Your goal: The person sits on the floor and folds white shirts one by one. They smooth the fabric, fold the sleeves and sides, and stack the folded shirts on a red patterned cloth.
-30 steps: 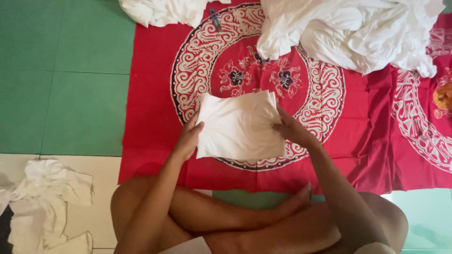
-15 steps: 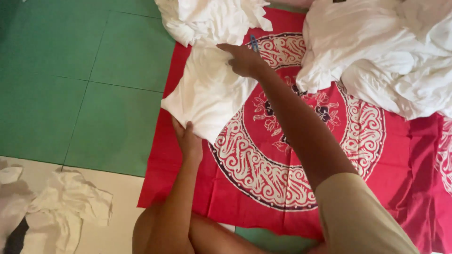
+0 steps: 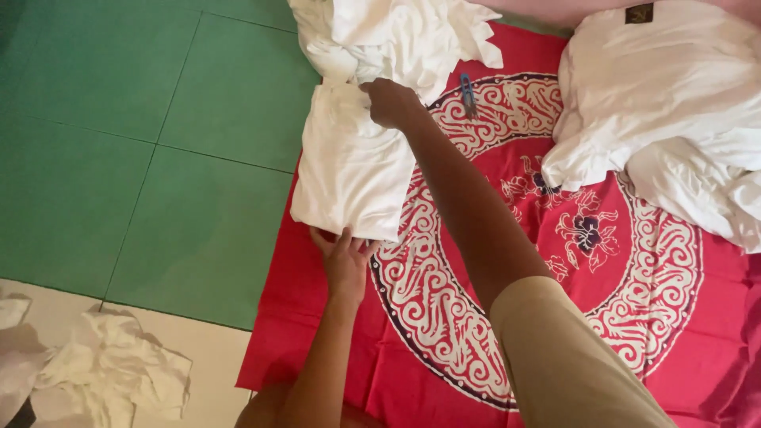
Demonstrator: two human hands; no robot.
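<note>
White folded cloth point(image 3: 353, 170) between hands; white pile point(image 3: 396, 36) touching far edge, clothespin point(image 3: 467, 91) beside

— What colour is the folded cloth point(image 3: 353, 170)?

— Plain white, like the heaps point(image 3: 674, 111) nearby.

— And under it?

— A red mat point(image 3: 634, 317) with a white curling ring pattern and dark flowers at its middle. The floor point(image 3: 143, 158) is green tile, pale cream nearer. A blue clip point(image 3: 467, 89) lies on the red.
</note>
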